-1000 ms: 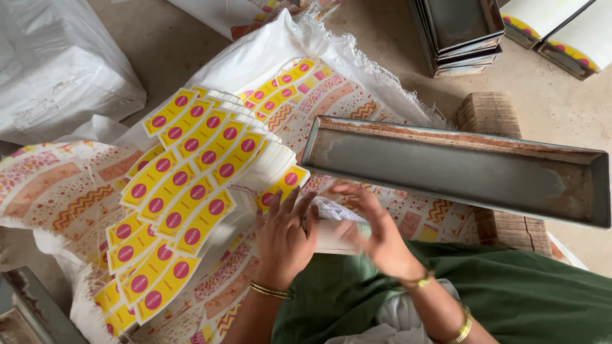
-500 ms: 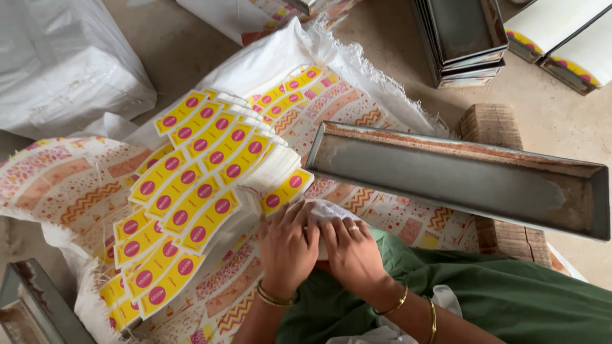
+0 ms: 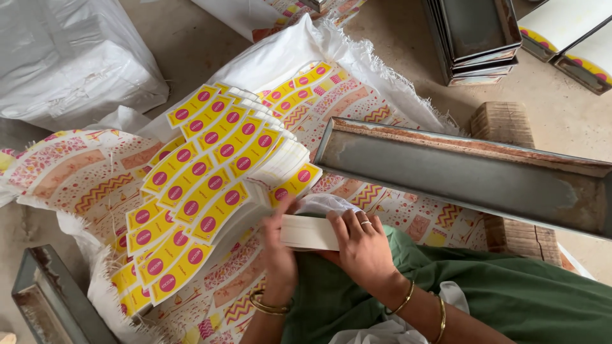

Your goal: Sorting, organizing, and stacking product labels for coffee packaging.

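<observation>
Both my hands close on a small white stack of folded cartons (image 3: 310, 232) in front of my lap. My left hand (image 3: 278, 245) grips its left end, blurred. My right hand (image 3: 361, 245), with a ring and gold bangles, holds its right side from above. Just left of the hands lies a large fanned pile of flat yellow cartons with pink dots (image 3: 204, 185), spread over a patterned woven sack (image 3: 76, 178). A bit of white plastic (image 3: 325, 204) shows behind the stack.
A long rusty metal tray (image 3: 459, 172) rests on wooden blocks (image 3: 503, 124) to the right. Stacked metal trays (image 3: 475, 38) stand at the back. A white wrapped bundle (image 3: 70, 57) lies far left. Another metal tray (image 3: 51, 306) sits at lower left. My green garment (image 3: 510, 299) covers my lap.
My hands came together on the white stack and moved it down toward my lap; earlier they were apart, handling white plastic near the yellow cartons.
</observation>
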